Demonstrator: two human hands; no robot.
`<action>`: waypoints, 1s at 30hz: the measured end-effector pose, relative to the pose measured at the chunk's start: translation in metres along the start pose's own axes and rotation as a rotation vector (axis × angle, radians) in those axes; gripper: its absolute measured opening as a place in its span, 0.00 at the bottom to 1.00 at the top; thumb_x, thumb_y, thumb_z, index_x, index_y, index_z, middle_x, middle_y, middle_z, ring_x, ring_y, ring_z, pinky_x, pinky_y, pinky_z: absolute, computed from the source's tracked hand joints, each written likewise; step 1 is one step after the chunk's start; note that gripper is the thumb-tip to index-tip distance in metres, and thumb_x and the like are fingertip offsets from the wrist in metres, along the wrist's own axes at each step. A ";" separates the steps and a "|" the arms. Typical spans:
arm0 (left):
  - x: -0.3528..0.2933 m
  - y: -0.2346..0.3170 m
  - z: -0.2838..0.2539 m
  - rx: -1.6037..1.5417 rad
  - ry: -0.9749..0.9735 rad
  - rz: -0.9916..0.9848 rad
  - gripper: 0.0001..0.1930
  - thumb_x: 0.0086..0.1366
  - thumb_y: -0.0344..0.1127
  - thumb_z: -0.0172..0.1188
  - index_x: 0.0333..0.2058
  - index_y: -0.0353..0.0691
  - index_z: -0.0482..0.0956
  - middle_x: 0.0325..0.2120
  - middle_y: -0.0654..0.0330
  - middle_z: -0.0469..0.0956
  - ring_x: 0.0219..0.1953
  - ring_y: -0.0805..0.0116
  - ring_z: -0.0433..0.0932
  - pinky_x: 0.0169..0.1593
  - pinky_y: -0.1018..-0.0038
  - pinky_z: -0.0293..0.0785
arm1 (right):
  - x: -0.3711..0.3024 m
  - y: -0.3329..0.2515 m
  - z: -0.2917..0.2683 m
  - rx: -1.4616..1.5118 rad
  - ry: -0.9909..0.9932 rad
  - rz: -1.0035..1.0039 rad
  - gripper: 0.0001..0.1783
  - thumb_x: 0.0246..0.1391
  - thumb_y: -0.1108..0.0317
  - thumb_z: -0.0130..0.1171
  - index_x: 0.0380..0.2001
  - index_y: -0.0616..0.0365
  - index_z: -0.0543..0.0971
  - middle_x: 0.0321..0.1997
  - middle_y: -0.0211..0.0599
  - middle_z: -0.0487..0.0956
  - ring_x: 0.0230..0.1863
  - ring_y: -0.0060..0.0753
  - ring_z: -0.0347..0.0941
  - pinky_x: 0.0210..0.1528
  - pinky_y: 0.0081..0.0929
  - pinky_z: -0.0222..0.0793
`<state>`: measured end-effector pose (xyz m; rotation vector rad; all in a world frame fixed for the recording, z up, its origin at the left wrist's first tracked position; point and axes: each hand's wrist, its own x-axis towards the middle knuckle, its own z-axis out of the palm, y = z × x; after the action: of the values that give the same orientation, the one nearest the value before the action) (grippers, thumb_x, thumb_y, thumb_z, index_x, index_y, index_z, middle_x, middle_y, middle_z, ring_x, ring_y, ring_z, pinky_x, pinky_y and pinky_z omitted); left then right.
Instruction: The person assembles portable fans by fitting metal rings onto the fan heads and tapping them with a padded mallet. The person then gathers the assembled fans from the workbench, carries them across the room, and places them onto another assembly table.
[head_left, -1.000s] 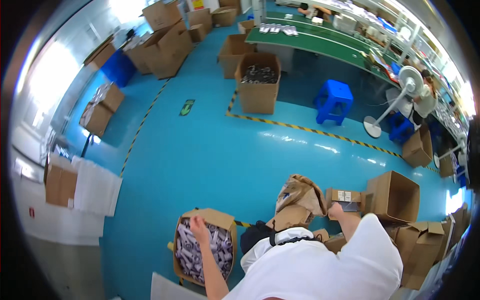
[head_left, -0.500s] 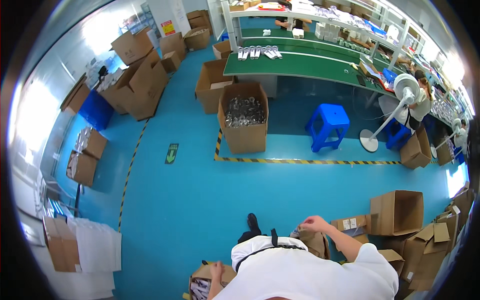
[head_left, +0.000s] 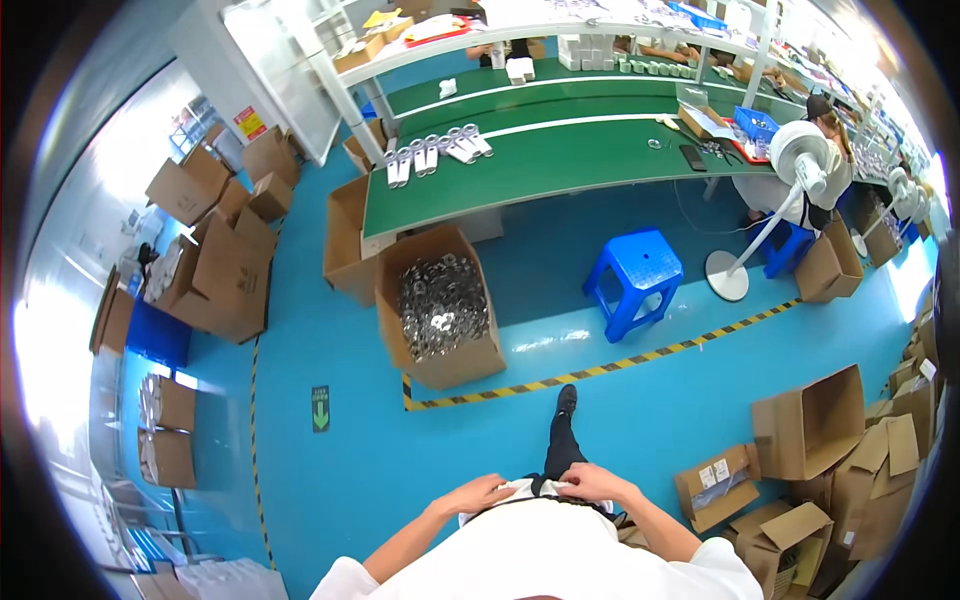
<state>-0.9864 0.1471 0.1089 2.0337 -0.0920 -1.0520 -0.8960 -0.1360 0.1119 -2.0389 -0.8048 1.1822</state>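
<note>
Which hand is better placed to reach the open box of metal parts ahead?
Left, probably. The box of metal parts stands ahead on the person's left, nearer the left hand than the right hand; both rest at the waist.

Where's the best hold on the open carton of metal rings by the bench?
A judgement: take the open carton with both hands low on its two opposite long walls, from the blue floor side. Its flaps stand open and it is heaped with metal rings, so it looks heavy.

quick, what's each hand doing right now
Left hand: resting on the hem of the white shirt at the waist; whether it grips cannot be told.
Right hand: fingers curled at the same hem; a firm grip cannot be told.
</note>
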 end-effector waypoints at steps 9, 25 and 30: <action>0.106 0.086 -0.172 0.119 0.087 0.176 0.25 0.64 0.55 0.53 0.39 0.35 0.78 0.36 0.49 0.76 0.42 0.53 0.76 0.43 0.65 0.72 | 0.052 0.014 -0.174 0.472 0.130 0.212 0.17 0.48 0.60 0.62 0.38 0.61 0.81 0.31 0.34 0.79 0.34 0.22 0.72 0.37 0.23 0.68; 0.303 0.007 -0.463 -0.067 0.505 0.106 0.13 0.64 0.39 0.51 0.31 0.33 0.74 0.31 0.46 0.76 0.37 0.45 0.75 0.40 0.57 0.71 | 0.305 0.080 -0.389 0.294 0.501 0.309 0.17 0.58 0.59 0.56 0.27 0.65 0.74 0.20 0.41 0.73 0.23 0.28 0.65 0.26 0.32 0.62; 0.339 -0.017 -0.627 -0.059 0.596 0.058 0.13 0.59 0.39 0.54 0.26 0.32 0.74 0.28 0.44 0.75 0.33 0.43 0.75 0.39 0.54 0.71 | 0.470 0.000 -0.503 -0.046 0.379 0.086 0.18 0.57 0.60 0.58 0.21 0.64 0.72 0.18 0.47 0.69 0.21 0.39 0.65 0.25 0.36 0.61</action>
<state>-0.3288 0.4200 0.0718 2.1901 0.1868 -0.3761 -0.2550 0.1116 0.0728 -2.2595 -0.5669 0.7875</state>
